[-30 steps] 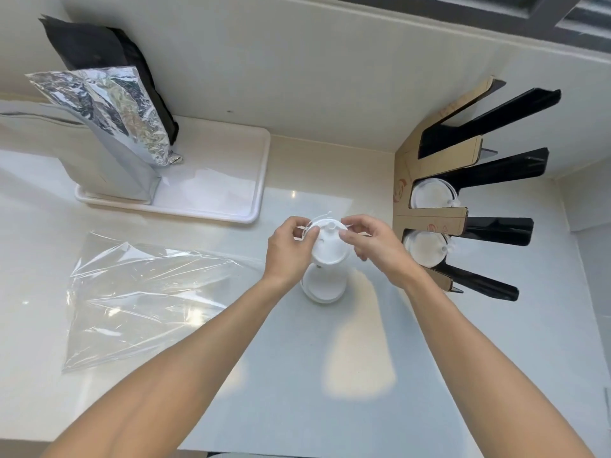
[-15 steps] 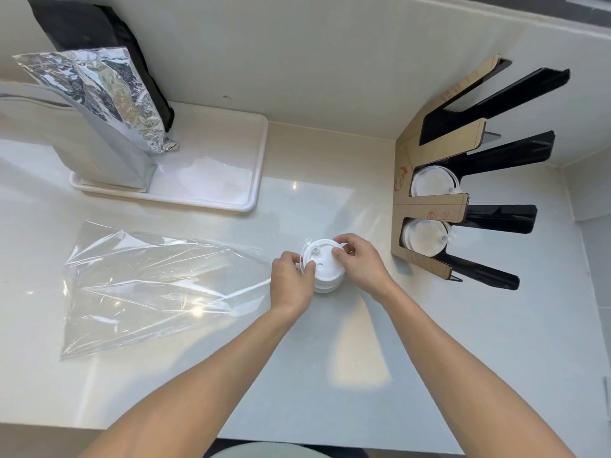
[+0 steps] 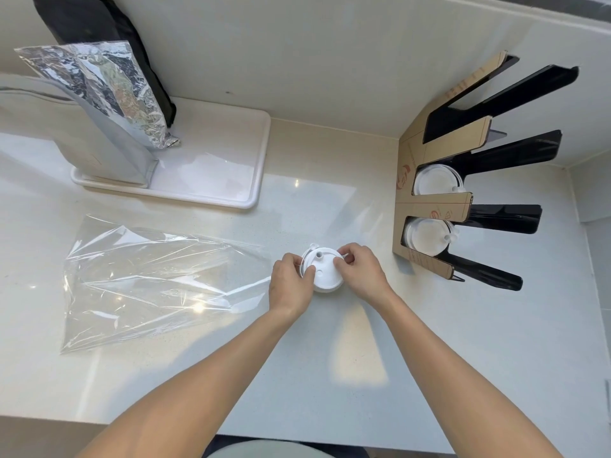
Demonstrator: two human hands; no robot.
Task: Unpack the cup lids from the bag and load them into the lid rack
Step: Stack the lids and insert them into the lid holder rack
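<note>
Head view: pale counter (image 3: 429, 342), then the clear bag (image 3: 148, 279) flat at left, the lid rack (image 3: 433, 206) far right holding lids, and the white lid stack (image 3: 322, 271) at centre, pinched by the left hand (image 3: 289, 287) and right hand (image 3: 362, 274) with curled fingers.

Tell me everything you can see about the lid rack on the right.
The lid rack stands on the counter in the right corner against the wall. It looks like black plastic with brown protective paper on its front face. Long black dividers fan out, forming slots. The two lower slots each hold white lids, upper ones look empty. Neither hand touches it.
</note>
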